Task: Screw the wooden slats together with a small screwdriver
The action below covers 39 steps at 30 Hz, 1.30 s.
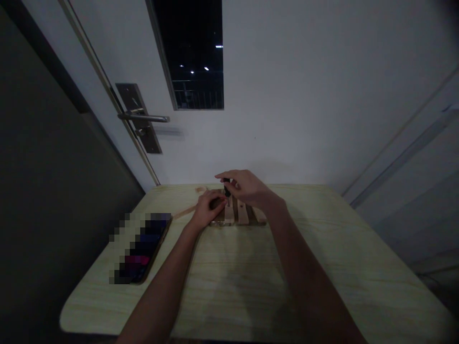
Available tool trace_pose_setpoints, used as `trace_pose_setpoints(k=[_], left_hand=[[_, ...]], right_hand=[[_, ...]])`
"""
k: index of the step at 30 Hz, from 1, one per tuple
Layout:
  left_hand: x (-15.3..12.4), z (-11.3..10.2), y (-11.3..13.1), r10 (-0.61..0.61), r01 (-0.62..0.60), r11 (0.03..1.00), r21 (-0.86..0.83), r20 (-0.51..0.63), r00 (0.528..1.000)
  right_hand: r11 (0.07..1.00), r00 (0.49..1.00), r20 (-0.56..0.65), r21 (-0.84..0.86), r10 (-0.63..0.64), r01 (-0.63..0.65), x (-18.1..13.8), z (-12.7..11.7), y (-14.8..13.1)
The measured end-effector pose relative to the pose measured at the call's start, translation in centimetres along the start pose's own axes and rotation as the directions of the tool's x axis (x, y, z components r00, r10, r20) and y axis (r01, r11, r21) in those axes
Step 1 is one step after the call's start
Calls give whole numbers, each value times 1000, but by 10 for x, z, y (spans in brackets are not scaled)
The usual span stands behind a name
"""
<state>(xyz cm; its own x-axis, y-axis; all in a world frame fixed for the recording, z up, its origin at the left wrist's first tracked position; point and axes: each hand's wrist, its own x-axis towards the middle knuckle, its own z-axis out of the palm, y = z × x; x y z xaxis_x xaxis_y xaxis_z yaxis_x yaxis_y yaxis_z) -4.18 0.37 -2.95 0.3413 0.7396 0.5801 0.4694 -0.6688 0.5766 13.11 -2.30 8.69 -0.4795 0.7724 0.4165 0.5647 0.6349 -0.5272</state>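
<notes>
The pale wood-grain desk (pixel 222 286) fills the near ground, with a dark phone (pixel 159 239) lying on its left side, partly pixelated. Farther in, beyond bare desk, sits a small brown board (pixel 217 223) carrying light wooden strips (pixel 243 215). The left hand (pixel 207 208) rests over the board's left end, its fingers bunched near a strip — whether they pinch anything, I cannot tell. The right hand (pixel 247 186) grips an upright black-handled tool (pixel 227 187) between its fingers, above the same strip. A curved wooden piece (pixel 201 189) lies near the desk's far edge — behind it stands a white door (pixel 287 95).
</notes>
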Motion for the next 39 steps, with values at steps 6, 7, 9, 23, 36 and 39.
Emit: trace_pose_setpoints(k=[6, 7, 9, 23, 36, 39], left_hand=[[-1, 1, 0, 1, -1, 1000, -13, -6, 1000], [-1, 0, 1, -2, 2, 1000, -14, -3, 1000], [-1, 0, 1, -12, 12, 1000, -14, -1, 1000], [-1, 0, 0, -11, 11, 1000, -19, 4, 1000], [0, 0, 3, -23, 22, 999, -34, -35, 999], [1, 0, 4, -20, 19, 999, -36, -35, 999]], right_hand=[[961, 991, -74, -248, 108, -124, 1, -6, -6], [943, 987, -96, -294, 131, -154, 2, -5, -6], [930, 983, -110, -324, 144, -172, 2, -3, -5], [998, 999, -35, 57, -34, 36, -1, -3, 6], [993, 996, -80, -104, 49, -57, 2, -7, 6], [997, 995, -98, -76, -7, 0, 4, -4, 8]])
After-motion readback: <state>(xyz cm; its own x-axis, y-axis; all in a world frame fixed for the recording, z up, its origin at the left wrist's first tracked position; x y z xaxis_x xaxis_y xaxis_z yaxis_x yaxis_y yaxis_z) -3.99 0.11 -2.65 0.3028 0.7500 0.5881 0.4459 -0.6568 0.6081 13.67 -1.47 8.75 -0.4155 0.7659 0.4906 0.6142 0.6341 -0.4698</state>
